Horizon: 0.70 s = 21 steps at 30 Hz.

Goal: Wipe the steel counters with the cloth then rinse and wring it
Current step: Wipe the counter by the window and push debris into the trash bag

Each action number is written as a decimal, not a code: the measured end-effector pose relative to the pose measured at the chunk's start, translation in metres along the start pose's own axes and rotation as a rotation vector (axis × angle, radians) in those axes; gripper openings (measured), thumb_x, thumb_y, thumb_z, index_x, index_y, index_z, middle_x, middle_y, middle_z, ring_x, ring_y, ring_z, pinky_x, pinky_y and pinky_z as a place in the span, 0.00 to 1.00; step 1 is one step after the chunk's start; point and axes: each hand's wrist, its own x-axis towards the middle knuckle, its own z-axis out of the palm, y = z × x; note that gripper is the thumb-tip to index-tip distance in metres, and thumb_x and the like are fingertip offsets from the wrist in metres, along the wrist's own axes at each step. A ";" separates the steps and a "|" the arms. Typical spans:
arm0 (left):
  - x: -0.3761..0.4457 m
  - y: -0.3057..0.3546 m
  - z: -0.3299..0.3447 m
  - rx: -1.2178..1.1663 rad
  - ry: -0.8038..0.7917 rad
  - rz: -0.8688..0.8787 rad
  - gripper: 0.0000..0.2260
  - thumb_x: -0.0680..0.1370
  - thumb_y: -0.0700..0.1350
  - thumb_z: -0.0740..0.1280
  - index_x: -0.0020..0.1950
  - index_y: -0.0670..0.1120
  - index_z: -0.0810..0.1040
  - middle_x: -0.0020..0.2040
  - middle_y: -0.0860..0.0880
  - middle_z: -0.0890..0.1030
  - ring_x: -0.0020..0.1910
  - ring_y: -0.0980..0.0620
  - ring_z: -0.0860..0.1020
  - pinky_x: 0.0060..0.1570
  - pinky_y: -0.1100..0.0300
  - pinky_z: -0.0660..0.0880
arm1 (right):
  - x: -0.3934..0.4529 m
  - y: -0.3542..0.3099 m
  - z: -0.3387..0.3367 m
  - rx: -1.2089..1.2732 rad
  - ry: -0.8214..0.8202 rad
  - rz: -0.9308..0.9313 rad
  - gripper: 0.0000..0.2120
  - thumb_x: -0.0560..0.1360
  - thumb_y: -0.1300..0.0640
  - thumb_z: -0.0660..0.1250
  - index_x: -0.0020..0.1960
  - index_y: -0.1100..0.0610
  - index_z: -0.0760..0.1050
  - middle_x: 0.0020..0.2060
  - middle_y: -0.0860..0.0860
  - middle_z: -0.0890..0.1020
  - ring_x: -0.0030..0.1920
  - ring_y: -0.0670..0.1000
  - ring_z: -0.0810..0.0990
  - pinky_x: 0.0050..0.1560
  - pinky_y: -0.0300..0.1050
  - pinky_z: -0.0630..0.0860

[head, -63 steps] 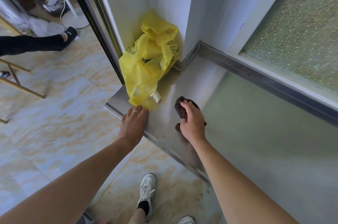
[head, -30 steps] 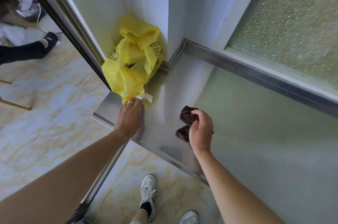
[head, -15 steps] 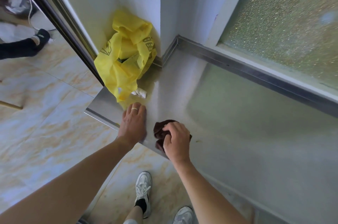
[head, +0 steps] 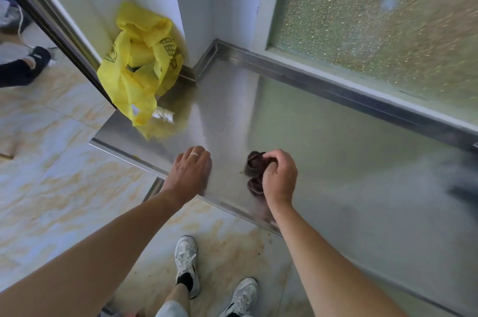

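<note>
A bunched dark brown cloth (head: 254, 164) lies on the steel counter (head: 323, 161) near its front edge. My right hand (head: 279, 177) grips the cloth from above with curled fingers and presses it onto the steel. My left hand (head: 191, 171), with a ring on one finger, rests flat on the counter at the front edge, a short way left of the cloth and apart from it.
A crumpled yellow plastic bag (head: 139, 68) fills the counter's far left corner against the white wall, with a small white scrap (head: 163, 113) beside it. A frosted window (head: 375, 19) runs behind the counter. Another person's foot (head: 28, 63) is on the tiled floor at left.
My right hand slid the cloth along the front of the counter, first leftward toward my left hand, then back right. My left hand stayed on the front edge.
</note>
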 end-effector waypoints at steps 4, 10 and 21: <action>0.001 0.021 0.001 -0.064 -0.093 -0.046 0.30 0.51 0.40 0.82 0.51 0.43 0.79 0.52 0.45 0.78 0.50 0.42 0.79 0.44 0.49 0.79 | -0.020 0.047 -0.034 -0.114 0.041 0.079 0.22 0.68 0.67 0.54 0.57 0.62 0.78 0.61 0.57 0.76 0.64 0.59 0.74 0.69 0.52 0.70; 0.005 0.029 0.021 -0.150 -0.045 -0.168 0.17 0.66 0.34 0.70 0.53 0.45 0.75 0.55 0.47 0.75 0.54 0.43 0.75 0.54 0.50 0.73 | -0.048 0.060 -0.018 -0.368 -0.169 0.013 0.32 0.73 0.60 0.56 0.78 0.61 0.65 0.79 0.56 0.64 0.81 0.56 0.57 0.81 0.51 0.50; -0.017 -0.044 0.034 -0.116 0.124 -0.321 0.11 0.74 0.38 0.71 0.55 0.44 0.75 0.57 0.45 0.75 0.59 0.41 0.73 0.58 0.48 0.68 | -0.072 0.006 0.061 -0.504 -0.276 -0.106 0.31 0.78 0.57 0.60 0.81 0.54 0.61 0.81 0.53 0.60 0.82 0.56 0.54 0.80 0.57 0.54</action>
